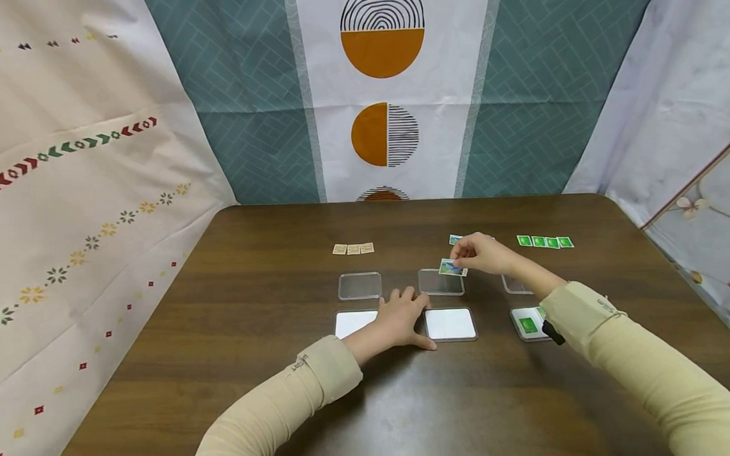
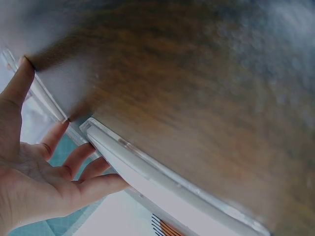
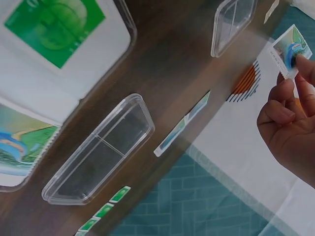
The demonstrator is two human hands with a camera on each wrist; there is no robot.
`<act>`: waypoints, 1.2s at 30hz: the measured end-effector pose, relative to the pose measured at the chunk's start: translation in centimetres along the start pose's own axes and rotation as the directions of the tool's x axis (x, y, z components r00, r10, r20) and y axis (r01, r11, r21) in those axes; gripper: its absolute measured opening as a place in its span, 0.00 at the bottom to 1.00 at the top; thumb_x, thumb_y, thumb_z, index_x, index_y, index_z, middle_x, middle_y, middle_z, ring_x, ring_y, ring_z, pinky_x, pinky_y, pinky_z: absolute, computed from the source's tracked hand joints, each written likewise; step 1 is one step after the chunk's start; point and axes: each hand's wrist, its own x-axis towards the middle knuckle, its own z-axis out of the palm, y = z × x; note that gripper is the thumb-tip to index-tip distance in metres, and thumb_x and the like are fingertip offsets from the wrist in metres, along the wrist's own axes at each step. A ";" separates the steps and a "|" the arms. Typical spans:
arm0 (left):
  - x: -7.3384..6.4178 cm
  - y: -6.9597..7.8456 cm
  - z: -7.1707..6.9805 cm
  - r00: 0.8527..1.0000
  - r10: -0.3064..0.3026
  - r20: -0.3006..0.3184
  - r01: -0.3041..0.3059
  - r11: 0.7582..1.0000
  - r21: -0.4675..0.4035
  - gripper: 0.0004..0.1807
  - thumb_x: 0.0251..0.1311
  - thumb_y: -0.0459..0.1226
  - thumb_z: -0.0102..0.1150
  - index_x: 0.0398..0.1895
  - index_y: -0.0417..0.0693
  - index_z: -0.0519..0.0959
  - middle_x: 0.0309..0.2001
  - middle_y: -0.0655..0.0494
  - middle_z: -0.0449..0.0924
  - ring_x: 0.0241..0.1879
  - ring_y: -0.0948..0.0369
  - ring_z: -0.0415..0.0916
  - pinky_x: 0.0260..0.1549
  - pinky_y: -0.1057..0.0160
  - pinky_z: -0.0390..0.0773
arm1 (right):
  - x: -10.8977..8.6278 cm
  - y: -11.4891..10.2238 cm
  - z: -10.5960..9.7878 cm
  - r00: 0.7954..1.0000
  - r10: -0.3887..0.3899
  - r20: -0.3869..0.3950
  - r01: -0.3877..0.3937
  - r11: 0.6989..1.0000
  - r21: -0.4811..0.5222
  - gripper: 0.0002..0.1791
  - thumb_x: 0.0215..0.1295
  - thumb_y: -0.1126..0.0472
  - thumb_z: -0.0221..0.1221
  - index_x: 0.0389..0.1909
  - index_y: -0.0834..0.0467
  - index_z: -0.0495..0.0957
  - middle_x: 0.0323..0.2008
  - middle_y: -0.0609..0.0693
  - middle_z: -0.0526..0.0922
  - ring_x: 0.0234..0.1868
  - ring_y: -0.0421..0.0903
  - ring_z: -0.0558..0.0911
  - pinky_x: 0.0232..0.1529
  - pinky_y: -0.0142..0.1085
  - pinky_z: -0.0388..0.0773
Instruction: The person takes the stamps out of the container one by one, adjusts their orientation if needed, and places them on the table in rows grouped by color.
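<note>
Between thumb and fingers my right hand (image 1: 485, 253) pinches a small landscape-picture stamp (image 3: 290, 51), raised over the middle clear plastic lid (image 1: 441, 283). My left hand (image 1: 398, 319) is spread, its thumb and index finger at the left edge of the middle white-filled clear case (image 1: 450, 324). Under the left wrist lies another white-filled case (image 1: 353, 322), partly covered by the hand. To the right, a third case (image 1: 528, 325) carries a green stamp (image 3: 56, 27) and a landscape stamp (image 3: 24, 137) on its white insert; my right sleeve partly covers it in the head view.
Farther back lie a row of tan stamps (image 1: 353, 249), blue landscape stamps (image 1: 455, 239) partly behind my right hand, and several green stamps (image 1: 544, 242). A left clear lid (image 1: 360, 286) and a right one (image 3: 106, 152) also lie on the wooden table (image 1: 235, 313).
</note>
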 end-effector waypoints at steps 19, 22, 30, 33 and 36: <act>0.1 0.1 -0.1 1.000 0.003 -0.003 -0.003 1.000 0.006 0.38 0.36 0.61 0.71 0.51 0.58 0.70 0.52 0.54 0.70 0.55 0.49 0.67 0.55 0.37 0.67 | 2.8 1.1 -1.3 0.996 0.065 -0.057 -0.069 0.995 -0.070 0.03 0.57 0.70 0.63 0.31 0.66 0.80 0.24 0.55 0.82 0.25 0.42 0.74 0.30 0.33 0.71; 0.1 0.1 -0.1 1.000 0.003 -0.002 -0.003 1.000 0.005 0.38 0.37 0.61 0.71 0.51 0.58 0.69 0.53 0.54 0.69 0.56 0.49 0.66 0.55 0.37 0.67 | 3.1 1.4 -1.4 0.997 0.056 -0.055 -0.060 0.996 -0.070 0.03 0.56 0.70 0.63 0.31 0.67 0.80 0.23 0.56 0.81 0.24 0.41 0.73 0.29 0.32 0.70; 0.0 0.0 0.0 1.000 0.000 0.004 0.000 1.000 0.000 0.38 0.37 0.61 0.71 0.51 0.58 0.69 0.53 0.53 0.69 0.56 0.49 0.66 0.55 0.37 0.66 | 4.1 2.1 -1.7 0.998 0.032 -0.052 -0.038 0.993 -0.110 0.03 0.56 0.69 0.63 0.30 0.67 0.79 0.21 0.55 0.80 0.22 0.38 0.70 0.26 0.30 0.66; 0.0 0.0 0.0 1.000 0.001 0.007 -0.001 1.000 -0.007 0.38 0.37 0.61 0.71 0.52 0.58 0.69 0.53 0.53 0.69 0.56 0.49 0.66 0.55 0.37 0.66 | 4.7 2.4 -1.8 0.998 0.044 -0.052 -0.049 0.993 -0.107 0.04 0.56 0.69 0.63 0.29 0.67 0.79 0.21 0.56 0.81 0.22 0.38 0.71 0.27 0.30 0.67; 0.0 0.1 -0.1 1.000 -0.001 0.008 0.001 1.000 -0.010 0.38 0.38 0.60 0.71 0.52 0.58 0.69 0.53 0.53 0.69 0.57 0.49 0.66 0.56 0.37 0.66 | 5.2 2.8 -1.9 0.997 0.063 -0.052 -0.068 0.993 -0.093 0.04 0.57 0.69 0.63 0.29 0.66 0.78 0.22 0.56 0.81 0.22 0.37 0.72 0.28 0.31 0.69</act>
